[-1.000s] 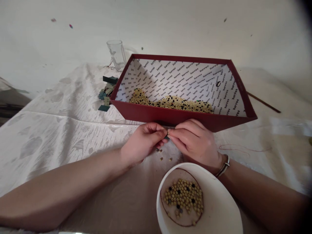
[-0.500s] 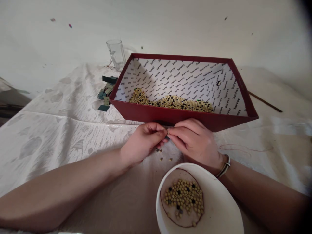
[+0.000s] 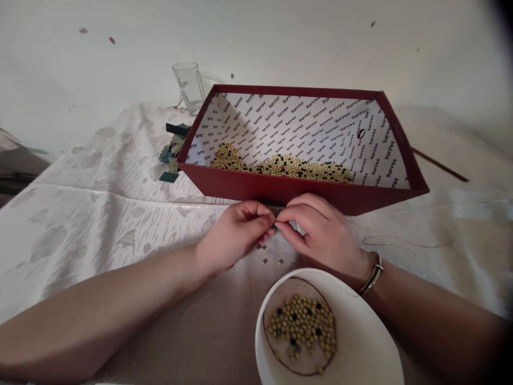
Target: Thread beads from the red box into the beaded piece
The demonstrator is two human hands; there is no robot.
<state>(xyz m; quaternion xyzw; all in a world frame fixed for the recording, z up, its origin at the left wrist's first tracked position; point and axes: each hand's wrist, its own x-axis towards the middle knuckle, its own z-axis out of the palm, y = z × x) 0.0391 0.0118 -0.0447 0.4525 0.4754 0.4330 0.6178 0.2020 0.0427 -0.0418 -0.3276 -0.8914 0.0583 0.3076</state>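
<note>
My left hand [image 3: 234, 233] and my right hand [image 3: 325, 234] meet fingertip to fingertip just in front of a dark red box [image 3: 300, 190]. Both are pinched closed on something tiny between them, too small to name. The box has a white printed lining and holds a heap of cream and black beads [image 3: 280, 166]. A white bowl [image 3: 360, 342] near me carries more such beads [image 3: 302, 326]. A few loose beads [image 3: 270, 261] lie on the cloth under my hands. A bracelet circles my right wrist.
A pale patterned cloth [image 3: 100, 214] covers the table. An empty glass [image 3: 188, 88] stands behind the box at left, with a pile of small green pieces [image 3: 172, 155] beside it. A thin brown stick [image 3: 438, 164] and a fine thread [image 3: 404, 243] lie at right.
My hands have stayed together in front of the box, the right fingers shifting slightly. The view has tilted a little.
</note>
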